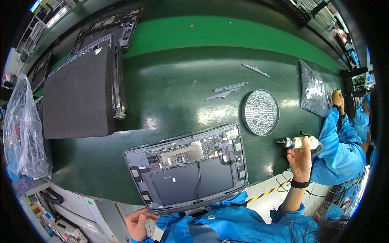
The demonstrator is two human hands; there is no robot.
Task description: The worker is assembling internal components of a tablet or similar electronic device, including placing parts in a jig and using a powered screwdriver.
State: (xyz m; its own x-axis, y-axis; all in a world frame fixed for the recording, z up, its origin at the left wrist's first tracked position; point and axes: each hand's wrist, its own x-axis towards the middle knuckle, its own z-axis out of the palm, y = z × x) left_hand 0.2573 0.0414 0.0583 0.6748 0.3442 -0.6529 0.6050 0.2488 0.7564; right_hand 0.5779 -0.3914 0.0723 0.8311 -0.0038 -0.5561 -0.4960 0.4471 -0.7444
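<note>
Glossy dark green bench [174, 93] fills my view, with a brighter green strip running along its far side. Right at the near edge in front of me lies the opened grey laptop base [187, 168], its circuit board and flat black battery panels exposed. My right hand [300, 158] is wrapped tight around a pale electric screwdriver [298, 142], its tip pointing left, well off to the right of the laptop. My left hand [137, 224] hangs below the bench edge with fingers loosely curled, holding nothing I can make out. Beyond the laptop sits a round silver screw tray [260, 112], then thin grey metal strips [227, 91]. Further left stands a stack of dark grey laptop covers [79, 93]. With the base at the very edge and no hand steadying it, I judge a bump could slide it off.
</note>
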